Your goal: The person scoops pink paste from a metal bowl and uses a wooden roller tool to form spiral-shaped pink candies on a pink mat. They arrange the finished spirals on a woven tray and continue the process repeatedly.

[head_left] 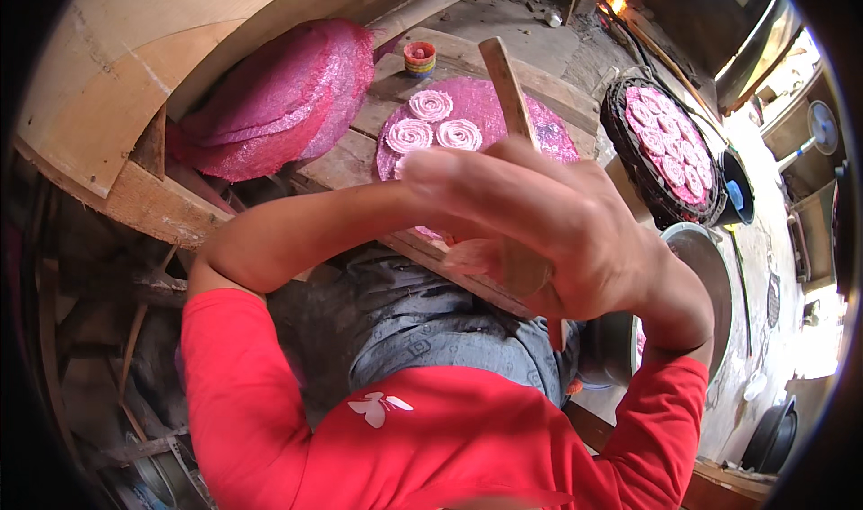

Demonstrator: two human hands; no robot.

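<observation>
My right hand (575, 236), slightly smeared by motion, is raised in front of my chest and closed over a wooden bar (506, 83). The bar's far end sticks up beyond the knuckles. My left forearm (333, 227) crosses from the left and runs behind the right hand, which hides most of my left hand. Beyond the hands lies a round pink mesh mat (548, 133). Pale pink swirled dough rosettes (431, 106) sit on its left part. Part of the mat is hidden by my arms and hands.
Stacked pink mesh rounds (279, 97) lean at the left beside a wooden panel (117, 70). A small striped cup (419, 59) stands on the plank table (360, 150). At right are a dark-rimmed tray (620, 150) of rosettes and a metal basin (710, 258). A fire (616, 2) burns far back.
</observation>
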